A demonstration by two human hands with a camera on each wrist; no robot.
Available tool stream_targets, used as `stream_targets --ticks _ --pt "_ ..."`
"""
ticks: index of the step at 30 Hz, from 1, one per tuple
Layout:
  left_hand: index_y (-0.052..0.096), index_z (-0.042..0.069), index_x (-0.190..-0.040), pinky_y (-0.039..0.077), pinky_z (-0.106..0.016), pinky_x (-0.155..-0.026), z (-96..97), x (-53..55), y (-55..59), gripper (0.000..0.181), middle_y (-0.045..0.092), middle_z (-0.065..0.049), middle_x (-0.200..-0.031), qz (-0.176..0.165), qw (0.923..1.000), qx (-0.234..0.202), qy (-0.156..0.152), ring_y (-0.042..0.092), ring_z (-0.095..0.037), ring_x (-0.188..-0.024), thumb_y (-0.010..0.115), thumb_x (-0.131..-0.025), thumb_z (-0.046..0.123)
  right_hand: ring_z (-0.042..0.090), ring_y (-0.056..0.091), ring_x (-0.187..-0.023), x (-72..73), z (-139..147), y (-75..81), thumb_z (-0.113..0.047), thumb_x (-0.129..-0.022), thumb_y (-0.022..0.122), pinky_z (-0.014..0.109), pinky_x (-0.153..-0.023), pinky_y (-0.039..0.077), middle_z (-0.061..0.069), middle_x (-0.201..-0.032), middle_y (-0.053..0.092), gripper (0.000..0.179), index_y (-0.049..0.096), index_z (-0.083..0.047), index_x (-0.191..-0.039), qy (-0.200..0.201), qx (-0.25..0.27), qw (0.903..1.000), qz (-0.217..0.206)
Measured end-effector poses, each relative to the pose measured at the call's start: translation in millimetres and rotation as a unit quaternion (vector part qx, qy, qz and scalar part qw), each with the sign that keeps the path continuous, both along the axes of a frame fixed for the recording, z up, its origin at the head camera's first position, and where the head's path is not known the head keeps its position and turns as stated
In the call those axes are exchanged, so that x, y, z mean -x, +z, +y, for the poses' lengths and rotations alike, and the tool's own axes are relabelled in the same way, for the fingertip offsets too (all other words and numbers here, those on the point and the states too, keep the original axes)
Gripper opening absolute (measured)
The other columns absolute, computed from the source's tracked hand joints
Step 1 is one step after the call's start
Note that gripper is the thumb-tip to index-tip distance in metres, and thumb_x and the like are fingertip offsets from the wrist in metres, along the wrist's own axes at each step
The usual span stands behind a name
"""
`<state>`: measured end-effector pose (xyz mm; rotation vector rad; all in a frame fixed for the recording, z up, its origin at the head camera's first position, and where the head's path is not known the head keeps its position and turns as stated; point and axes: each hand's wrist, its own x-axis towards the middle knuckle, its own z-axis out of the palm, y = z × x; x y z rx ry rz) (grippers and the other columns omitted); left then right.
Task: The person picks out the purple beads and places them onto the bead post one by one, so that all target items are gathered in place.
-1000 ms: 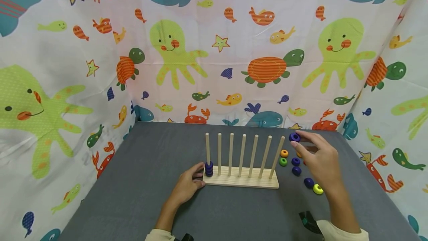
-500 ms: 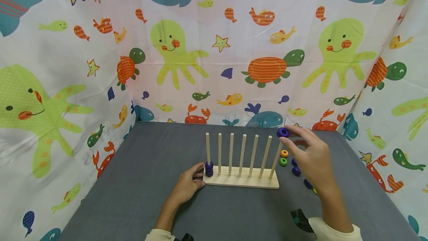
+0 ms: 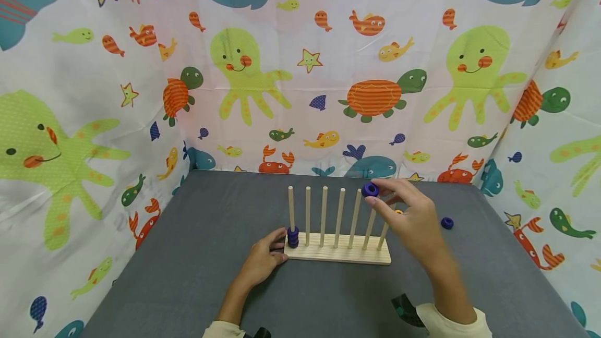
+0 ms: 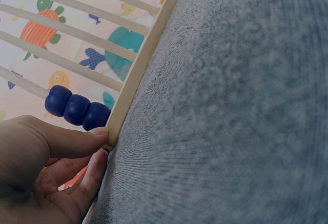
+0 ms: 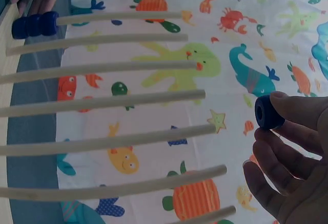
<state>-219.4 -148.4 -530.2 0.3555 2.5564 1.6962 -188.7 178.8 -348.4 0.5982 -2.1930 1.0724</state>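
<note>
A pale wooden peg rack (image 3: 338, 254) with several upright pegs stands on the dark cloth. Three dark blue beads (image 3: 293, 237) are stacked on its leftmost peg. My left hand (image 3: 262, 260) holds the rack's left end, and in the left wrist view its thumb lies on the base (image 4: 134, 70) beside those beads. Between thumb and index finger, my right hand (image 3: 415, 218) pinches another blue bead (image 3: 370, 190) at peg-top height, over the right part of the rack. The right wrist view shows this bead's hole (image 5: 260, 113) facing the pegs, apart from their tips.
One loose blue bead (image 3: 447, 222) lies on the table (image 3: 197, 223) to the right of my right hand. An orange bead (image 3: 398, 212) peeks out behind that hand, which covers the area nearby. A printed sea-animal curtain (image 3: 319, 134) closes off the back and sides.
My right hand has carried the blue bead leftward, from beyond the rack's right end to over its right-hand pegs. My left hand and the rack stay in place.
</note>
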Motion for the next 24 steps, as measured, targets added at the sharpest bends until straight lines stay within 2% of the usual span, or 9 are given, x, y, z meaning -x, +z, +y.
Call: stream_targets --ticks 7,14,21,24 --pt "0.046 -0.004 -0.156 0.060 -0.040 -0.099 0.9 -0.5 0.9 0.067 0.053 -0.023 -0.156 0.001 1.0000 0.004 0.000 0.063 -0.038 -0.132 0.069 -0.094 -0.009 0.014 0.065 -0.097 3.5 -13.6 -2.6 -0.004 -0.088 0.085 0.012 -0.084 0.053 0.003 -0.107 0.073 0.040 0.076 -0.007 -0.127 0.016 -0.011 0.9998 -0.006" --pt "0.047 -0.004 -0.156 0.060 -0.041 -0.099 1.3 -2.1 1.8 0.067 0.053 -0.024 -0.156 0.002 1.0000 0.002 0.001 0.063 -0.039 -0.132 0.070 -0.093 -0.009 0.023 0.068 -0.099 7.5 -25.2 -3.6 -0.007 -0.090 0.084 0.022 -0.083 0.057 0.002 -0.109 0.073 0.039 0.076 -0.009 -0.128 0.027 -0.021 0.9992 -0.021" --pt "0.048 -0.004 -0.155 0.060 -0.042 -0.098 1.6 -3.2 2.6 0.067 0.054 -0.024 -0.155 0.003 1.0000 -0.005 0.003 0.063 -0.040 -0.131 0.071 -0.092 -0.010 0.012 0.064 -0.101 13.0 -36.8 -5.2 -0.010 -0.091 0.084 0.027 -0.082 0.057 -0.001 -0.110 0.073 0.038 0.076 -0.012 -0.129 0.058 -0.024 0.9978 -0.025" --pt "0.048 -0.004 -0.155 0.060 -0.042 -0.098 1.5 -3.0 2.5 0.067 0.054 -0.024 -0.155 0.002 1.0000 -0.003 0.004 0.064 -0.040 -0.130 0.071 -0.092 -0.010 0.012 0.063 -0.103 14.2 -42.3 -4.1 -0.012 -0.093 0.083 0.031 -0.083 0.059 -0.001 -0.113 0.074 0.037 0.075 -0.013 -0.129 0.066 -0.025 0.9969 -0.035"
